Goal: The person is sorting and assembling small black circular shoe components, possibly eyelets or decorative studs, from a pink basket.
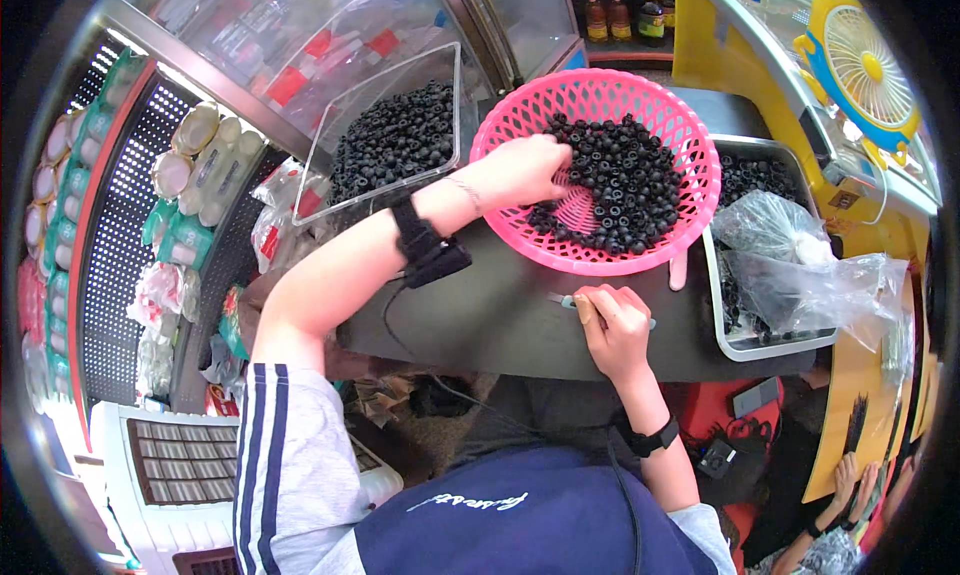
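We take the middle of the pink basket (pixel 494 190) as the centre of our clock, with twelve at the far side. The basket stands on the dark table (pixel 470 310), and in it are many round black pieces (pixel 640 180). They cover most of its floor, but toward seven o'clock we see a bare patch of pink mesh.

The left hand (pixel 530 170) reaches in over the rim at nine o'clock. Its fingers are bent downward and near together at the edge of the pieces; whether one piece is pinched between them, we cannot tell. On this wrist we see a black device (pixel 435 255).

The right hand (pixel 615 325) is outside the basket, at six o'clock, near the table's edge. It is closed around a thin tool (pixel 653 324), whose pale blue ends come out on both sides of the fist. A black band (pixel 655 438) goes around this wrist.

Near nine o'clock there is a clear box (pixel 459 95), tilted, with more black pieces. At four o'clock is a metal tray (pixel 780 349), also with black pieces, and a clear bag (pixel 790 237) lies over it. A pink stick (pixel 678 272) shows at five o'clock, just beside the basket's rim. Farther away, we find bottles (pixel 620 20) at twelve and a yellow-blue fan (pixel 872 68) a little past two.
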`<state>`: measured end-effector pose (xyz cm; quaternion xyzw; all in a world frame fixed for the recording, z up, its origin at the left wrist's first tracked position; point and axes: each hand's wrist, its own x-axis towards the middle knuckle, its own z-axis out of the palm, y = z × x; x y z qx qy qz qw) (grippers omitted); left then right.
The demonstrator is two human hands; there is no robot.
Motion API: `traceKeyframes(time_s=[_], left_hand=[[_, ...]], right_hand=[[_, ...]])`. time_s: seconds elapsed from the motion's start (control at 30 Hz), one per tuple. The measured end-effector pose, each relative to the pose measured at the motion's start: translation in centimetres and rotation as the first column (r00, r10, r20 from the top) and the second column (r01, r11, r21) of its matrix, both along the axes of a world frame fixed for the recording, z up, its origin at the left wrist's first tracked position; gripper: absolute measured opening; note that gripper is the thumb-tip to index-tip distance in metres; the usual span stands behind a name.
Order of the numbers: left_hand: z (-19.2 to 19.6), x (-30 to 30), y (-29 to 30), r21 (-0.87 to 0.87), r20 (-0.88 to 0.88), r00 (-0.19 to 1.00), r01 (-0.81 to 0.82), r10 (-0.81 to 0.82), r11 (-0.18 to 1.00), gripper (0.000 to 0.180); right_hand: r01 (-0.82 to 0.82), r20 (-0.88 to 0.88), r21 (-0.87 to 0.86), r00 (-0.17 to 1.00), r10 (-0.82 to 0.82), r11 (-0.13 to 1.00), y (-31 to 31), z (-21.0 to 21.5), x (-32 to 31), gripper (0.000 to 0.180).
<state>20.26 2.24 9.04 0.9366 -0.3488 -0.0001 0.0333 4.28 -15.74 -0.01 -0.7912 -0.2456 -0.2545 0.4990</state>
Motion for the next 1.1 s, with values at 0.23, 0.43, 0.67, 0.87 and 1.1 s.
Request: traceKeyframes(time_s=[0.23,0.43,0.67,0.87,1.1], left_hand=[[-3.1,0.9,0.7,0.016,-0.119,0.988,-0.094,0.095,0.995,0.026],[-1.0,-2.3,-0.2,-0.483,-0.109,0.991,-0.124,0.081,0.867,0.021],[0.1,-17.1,-0.3,-0.813,-0.158,0.961,-0.257,0.227,0.522,0.025],[-6.3,-20.9,0.5,-0.819,-0.545,0.835,-0.550,-0.080,-0.161,0.026],[-8.4,-21.2,1.1,-0.802,-0.552,0.826,-0.564,-0.114,-0.196,0.026]], right_hand=[[0.058,0.008,-0.008,0.998,-0.058,0.998,0.4,0.0,-0.1,0.007],[0.141,-0.004,-0.052,0.990,-0.141,0.989,0.0,-0.3,0.0,0.008],[0.083,0.096,0.003,0.992,-0.083,0.997,0.5,-0.3,0.1,0.007],[-0.081,0.136,-0.014,0.987,0.082,0.997,1.1,-1.0,-0.1,0.020],[-0.189,0.218,-0.142,0.951,0.217,0.972,1.5,-0.5,-0.4,0.026]])
